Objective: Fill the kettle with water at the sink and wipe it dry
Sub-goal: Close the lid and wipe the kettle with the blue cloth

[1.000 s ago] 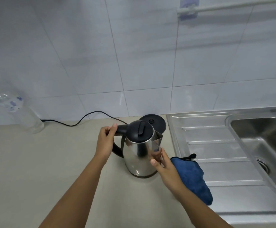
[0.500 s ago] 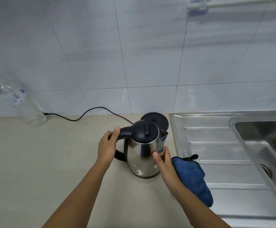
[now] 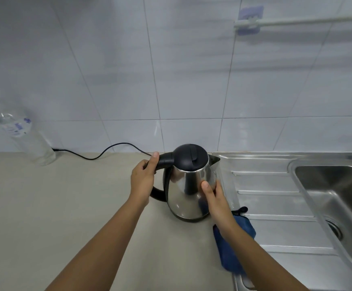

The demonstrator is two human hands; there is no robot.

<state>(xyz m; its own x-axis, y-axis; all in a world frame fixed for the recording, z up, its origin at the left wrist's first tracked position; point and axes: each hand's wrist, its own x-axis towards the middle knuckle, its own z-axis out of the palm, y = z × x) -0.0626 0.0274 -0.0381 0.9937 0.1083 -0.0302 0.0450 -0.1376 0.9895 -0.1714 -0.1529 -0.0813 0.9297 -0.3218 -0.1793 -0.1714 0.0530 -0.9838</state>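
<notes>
A stainless steel kettle (image 3: 188,185) with a black lid and black handle stands upright near the back of the beige counter (image 3: 44,206), beside the drainboard. My left hand (image 3: 143,179) grips the top of its handle, thumb up on the handle's root. On the kettle's right side, my right hand (image 3: 215,198) lies flat against the steel body with thumb and fingers straight. Whether the kettle stands on the counter or hangs just above it I cannot tell. The steel sink basin (image 3: 339,198) lies at the far right.
A blue cloth (image 3: 227,255) lies under my right forearm on the drainboard's edge. The ribbed drainboard (image 3: 265,183) runs between kettle and basin. A black cord (image 3: 108,149) trails along the wall. A clear plastic bottle (image 3: 23,139) stands far left. A rail (image 3: 297,21) hangs on the tiles.
The kettle has moved back toward the wall with both hands on it and now hides the round black base behind it. My right hand sits higher on its side.
</notes>
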